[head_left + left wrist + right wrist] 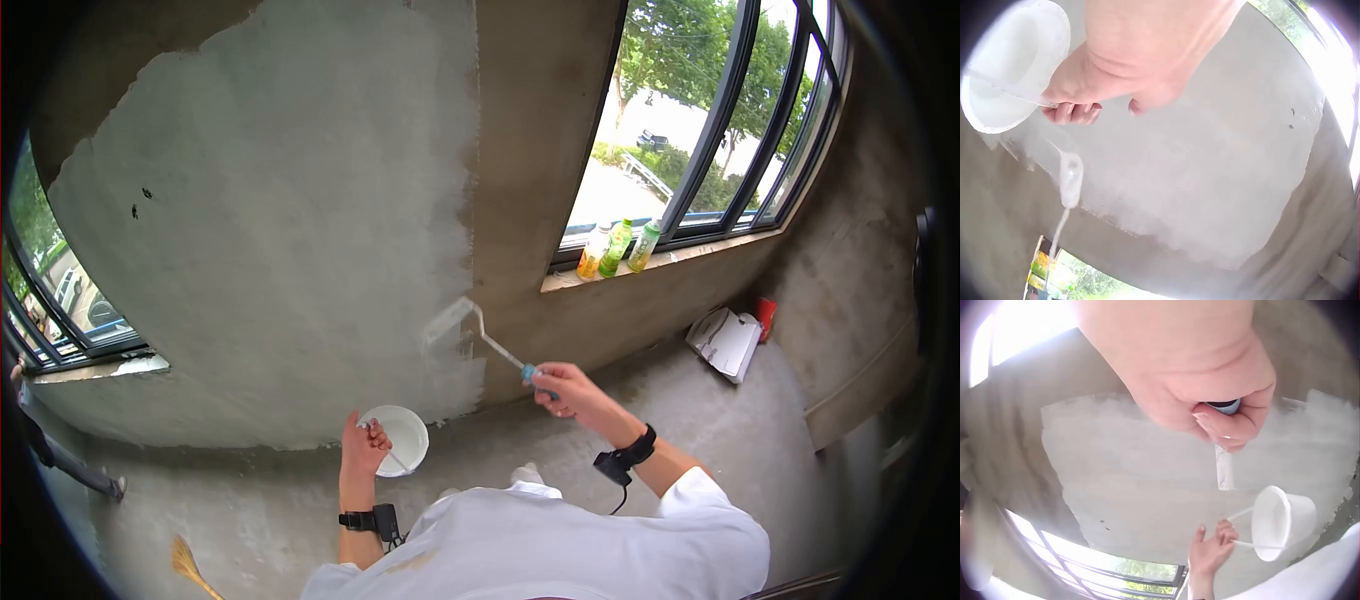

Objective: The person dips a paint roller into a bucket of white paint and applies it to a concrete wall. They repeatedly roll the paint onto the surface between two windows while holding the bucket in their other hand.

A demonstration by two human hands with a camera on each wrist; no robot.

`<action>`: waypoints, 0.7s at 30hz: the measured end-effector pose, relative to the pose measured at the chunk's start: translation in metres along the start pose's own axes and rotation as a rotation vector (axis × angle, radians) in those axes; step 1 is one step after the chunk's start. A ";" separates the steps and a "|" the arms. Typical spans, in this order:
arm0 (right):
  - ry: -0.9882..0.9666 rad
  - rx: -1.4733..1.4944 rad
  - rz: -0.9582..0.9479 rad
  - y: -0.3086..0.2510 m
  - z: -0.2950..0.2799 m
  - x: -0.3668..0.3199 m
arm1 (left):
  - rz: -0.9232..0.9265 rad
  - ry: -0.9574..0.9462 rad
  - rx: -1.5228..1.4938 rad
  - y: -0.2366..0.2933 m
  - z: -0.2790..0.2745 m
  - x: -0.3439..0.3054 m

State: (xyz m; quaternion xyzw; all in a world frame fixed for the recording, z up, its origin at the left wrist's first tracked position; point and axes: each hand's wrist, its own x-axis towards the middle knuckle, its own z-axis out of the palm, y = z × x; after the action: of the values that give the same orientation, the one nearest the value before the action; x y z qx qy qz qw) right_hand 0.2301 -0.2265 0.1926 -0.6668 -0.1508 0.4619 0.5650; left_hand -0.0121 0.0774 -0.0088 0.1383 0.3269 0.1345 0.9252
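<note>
My right hand (580,395) grips the blue handle of a paint roller (449,322), with the fingers wrapped round it. The roller's white, blurred sleeve overlaps the right edge of the pale coated area on the wall (340,200). From my left hand (362,447) hangs a white bucket (424,440) by its thin handle; the fingers curl round that handle, as the right wrist view also shows. Pale liquid lies inside the bucket (1016,56), seen in the left wrist view. Bare brown plaster borders the coated patch.
Several drink bottles (618,247) stand on the right window's sill. A white carton (725,343) and a red item (766,318) lie on the floor at the right. A broom (186,560) is at the lower left, and another person's leg (85,474) shows at the far left.
</note>
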 end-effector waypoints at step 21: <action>-0.005 0.131 -0.941 -0.293 0.046 0.035 | 0.238 0.277 -0.170 0.000 -0.167 -0.109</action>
State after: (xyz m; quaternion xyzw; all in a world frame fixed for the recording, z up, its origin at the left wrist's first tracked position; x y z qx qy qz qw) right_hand 0.3064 -0.0805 0.4421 -0.4879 -0.4083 0.1657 0.7536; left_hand -0.2013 0.0687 -0.0722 0.0777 0.4198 0.2875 0.8574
